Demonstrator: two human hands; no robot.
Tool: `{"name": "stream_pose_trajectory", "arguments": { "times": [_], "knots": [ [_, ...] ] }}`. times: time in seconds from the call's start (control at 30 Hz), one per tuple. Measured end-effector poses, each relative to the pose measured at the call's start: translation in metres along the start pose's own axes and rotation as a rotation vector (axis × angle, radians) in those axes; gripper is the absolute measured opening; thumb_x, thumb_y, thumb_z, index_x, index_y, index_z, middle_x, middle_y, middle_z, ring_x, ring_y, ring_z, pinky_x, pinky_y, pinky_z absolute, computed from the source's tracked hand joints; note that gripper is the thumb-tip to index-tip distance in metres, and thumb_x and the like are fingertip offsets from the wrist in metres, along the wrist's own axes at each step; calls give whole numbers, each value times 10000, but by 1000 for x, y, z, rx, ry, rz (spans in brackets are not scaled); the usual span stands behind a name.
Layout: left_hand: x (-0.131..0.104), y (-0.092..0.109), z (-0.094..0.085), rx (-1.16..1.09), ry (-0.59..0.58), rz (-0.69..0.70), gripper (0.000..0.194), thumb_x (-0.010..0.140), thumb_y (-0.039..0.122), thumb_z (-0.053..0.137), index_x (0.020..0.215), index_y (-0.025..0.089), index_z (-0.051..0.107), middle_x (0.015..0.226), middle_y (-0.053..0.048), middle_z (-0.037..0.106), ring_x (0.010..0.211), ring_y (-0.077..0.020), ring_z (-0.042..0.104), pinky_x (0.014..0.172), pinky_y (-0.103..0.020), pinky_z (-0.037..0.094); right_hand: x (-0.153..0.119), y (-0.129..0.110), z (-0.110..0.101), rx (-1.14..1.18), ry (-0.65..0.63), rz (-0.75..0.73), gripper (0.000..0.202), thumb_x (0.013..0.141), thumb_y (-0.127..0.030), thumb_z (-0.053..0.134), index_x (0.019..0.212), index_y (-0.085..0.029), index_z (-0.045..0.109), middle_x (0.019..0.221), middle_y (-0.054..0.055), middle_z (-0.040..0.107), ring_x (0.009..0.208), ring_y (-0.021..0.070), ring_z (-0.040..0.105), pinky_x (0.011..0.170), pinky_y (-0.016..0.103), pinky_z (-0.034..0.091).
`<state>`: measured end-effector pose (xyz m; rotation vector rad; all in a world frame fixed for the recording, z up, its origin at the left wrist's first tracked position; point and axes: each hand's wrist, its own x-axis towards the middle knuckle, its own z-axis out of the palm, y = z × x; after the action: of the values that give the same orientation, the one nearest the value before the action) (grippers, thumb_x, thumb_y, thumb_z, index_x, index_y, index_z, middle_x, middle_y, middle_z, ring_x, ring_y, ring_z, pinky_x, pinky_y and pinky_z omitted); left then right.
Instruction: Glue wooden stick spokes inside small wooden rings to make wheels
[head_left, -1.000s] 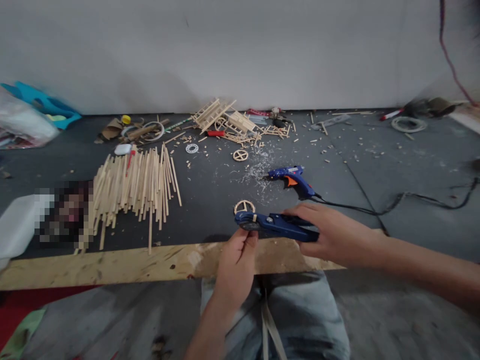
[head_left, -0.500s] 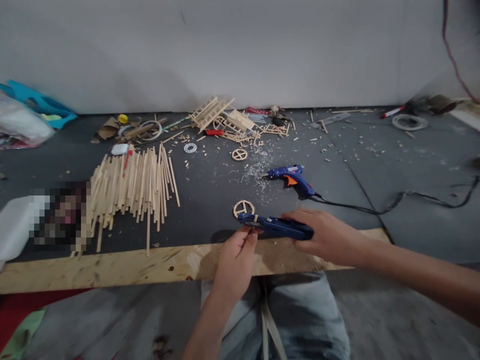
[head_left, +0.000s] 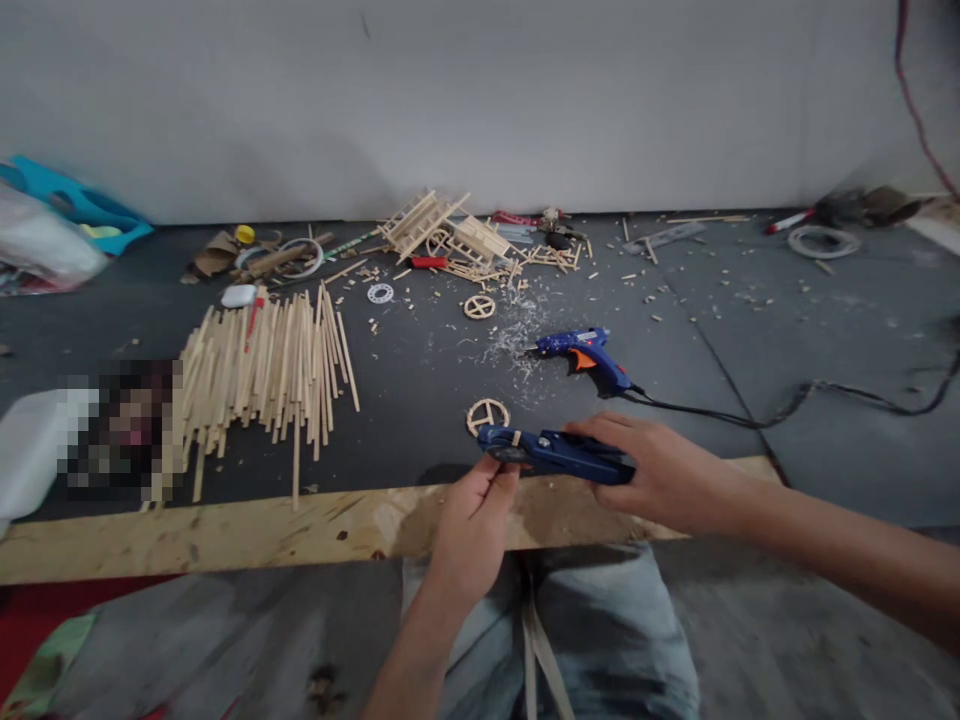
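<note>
My right hand (head_left: 660,465) is wrapped round the handles of a blue hand cutter (head_left: 555,453), whose jaws point left. Just below the jaws my left hand (head_left: 472,520) is closed in a pinch on a thin wooden stick (head_left: 517,438); only its pale tip shows above the jaws, the rest hidden by cutter and fingers. Right behind the cutter's head lies a small wooden wheel (head_left: 487,417) with spokes forming a T. Farther back rests a second wooden wheel (head_left: 479,307) with crossed spokes.
A blue glue gun (head_left: 581,348) lies right of the wheels, its black cord (head_left: 705,412) trailing right. Many wooden sticks (head_left: 262,370) are spread at the left. Stick models (head_left: 442,235), a white ring (head_left: 380,293) and scraps lie toward the wall. A wooden board (head_left: 225,535) edges the table.
The cutter and my right hand have shifted very slightly to the right. My left hand stays nearly in place under the jaws.
</note>
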<state>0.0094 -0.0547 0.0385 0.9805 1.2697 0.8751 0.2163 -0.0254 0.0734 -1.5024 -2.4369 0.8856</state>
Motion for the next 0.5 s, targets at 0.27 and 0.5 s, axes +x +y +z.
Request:
{"name": "stream_pose_trajectory", "arguments": {
  "times": [0.27, 0.5],
  "knots": [
    [0, 0, 0, 22, -9, 21, 172, 806, 321, 513, 729, 189, 590, 533, 18, 466, 753, -197, 538, 733, -296, 393, -1, -2, 1, -3, 3, 8, 499, 688, -177, 547, 1187, -197, 547, 1152, 62, 614, 1046, 220, 565, 907, 325, 424],
    [3, 2, -2, 109, -12, 30, 189, 827, 309, 474, 804, 178, 608, 576, 12, 490, 755, -191, 543, 726, -282, 391, 4, -1, 10, -17, 15, 75, 380, 703, -230, 554, 1077, -181, 602, 1043, 71, 650, 950, 232, 601, 843, 328, 438]
  ]
}}
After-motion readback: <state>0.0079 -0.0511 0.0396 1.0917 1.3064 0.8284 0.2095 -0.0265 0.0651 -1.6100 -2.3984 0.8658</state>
